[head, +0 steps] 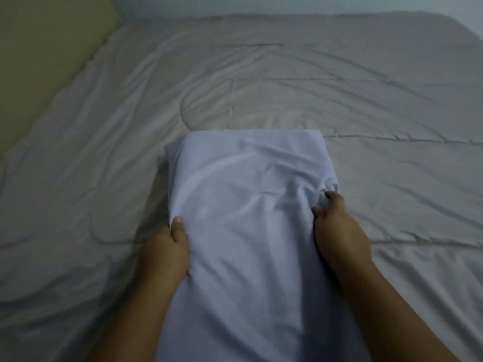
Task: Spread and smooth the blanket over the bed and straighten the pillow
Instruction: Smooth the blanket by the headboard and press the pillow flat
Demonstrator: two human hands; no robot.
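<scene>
A pale blue-white pillow [248, 205] runs lengthwise away from me in the lower middle of the head view, its far end resting on the blanket. My left hand [167, 249] grips its left side, thumb on top. My right hand [337, 226] pinches its right edge, bunching the cover into folds there. The grey quilted blanket [326, 82] is spread across the whole bed, with shallow wrinkles and stitched seams; deeper folds lie at the lower left.
A beige wall [44, 48] runs along the bed's left side and a pale wall [287, 5] stands behind the far edge. The blanket's far right corner drops off near the top right.
</scene>
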